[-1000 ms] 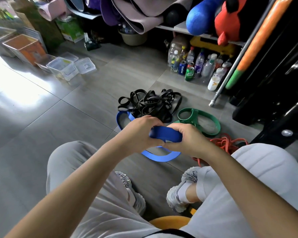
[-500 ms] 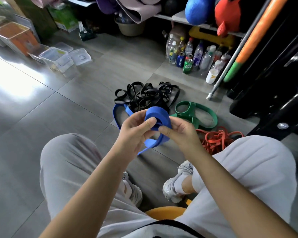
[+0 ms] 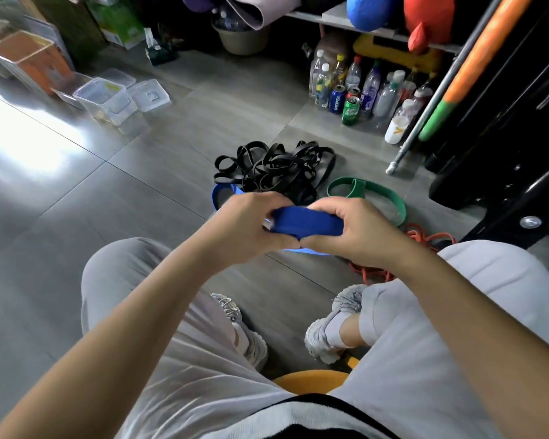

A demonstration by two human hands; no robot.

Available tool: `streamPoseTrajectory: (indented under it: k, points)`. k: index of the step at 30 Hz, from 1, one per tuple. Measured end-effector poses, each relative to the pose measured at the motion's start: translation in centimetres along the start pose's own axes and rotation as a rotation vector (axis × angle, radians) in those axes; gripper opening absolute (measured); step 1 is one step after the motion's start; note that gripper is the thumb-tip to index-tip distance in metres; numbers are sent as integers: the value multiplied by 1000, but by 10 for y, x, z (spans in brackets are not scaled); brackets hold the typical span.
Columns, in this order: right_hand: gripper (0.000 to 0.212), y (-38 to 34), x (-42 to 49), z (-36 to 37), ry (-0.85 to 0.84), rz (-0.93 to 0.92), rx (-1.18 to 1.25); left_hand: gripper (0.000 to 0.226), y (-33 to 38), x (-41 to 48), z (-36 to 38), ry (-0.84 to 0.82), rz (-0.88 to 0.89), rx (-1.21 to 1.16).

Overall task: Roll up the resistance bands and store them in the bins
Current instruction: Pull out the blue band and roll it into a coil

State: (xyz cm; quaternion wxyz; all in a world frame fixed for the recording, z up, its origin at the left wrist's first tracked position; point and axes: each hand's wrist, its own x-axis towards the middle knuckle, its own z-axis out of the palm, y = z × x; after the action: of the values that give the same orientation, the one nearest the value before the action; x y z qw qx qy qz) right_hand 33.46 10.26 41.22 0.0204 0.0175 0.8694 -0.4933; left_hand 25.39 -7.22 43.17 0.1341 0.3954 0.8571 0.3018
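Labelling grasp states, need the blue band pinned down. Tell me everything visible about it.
The blue band is a wide, flat strip, deep blue, matte and rubbery-looking. Part is wound into a flattened roll held roughly level above the floor: the left hand grips its left end, the right hand its right end, fingers curled round it. The unrolled rest hangs beneath the roll, and one bend shows on the floor beside the black bands. The number of turns cannot be told.

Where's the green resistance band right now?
The green band lies on the floor right of centre in the head view, just right of the black band pile, beyond the right hand and the orange bands.
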Motion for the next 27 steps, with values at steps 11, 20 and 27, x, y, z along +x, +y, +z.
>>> streamPoseTrajectory:
  k: [11, 20, 27]
  points:
    - [39, 40, -18, 31, 55, 20, 507, 53, -4, -16, 35, 196, -136, -1088]
    - [28, 36, -9, 51, 202, 38, 581, 31, -16, -16, 66, 196, -299, -1604]
    - [15, 42, -10, 43, 247, 86, 484, 25, -9, -13, 59, 71, -348, -1347]
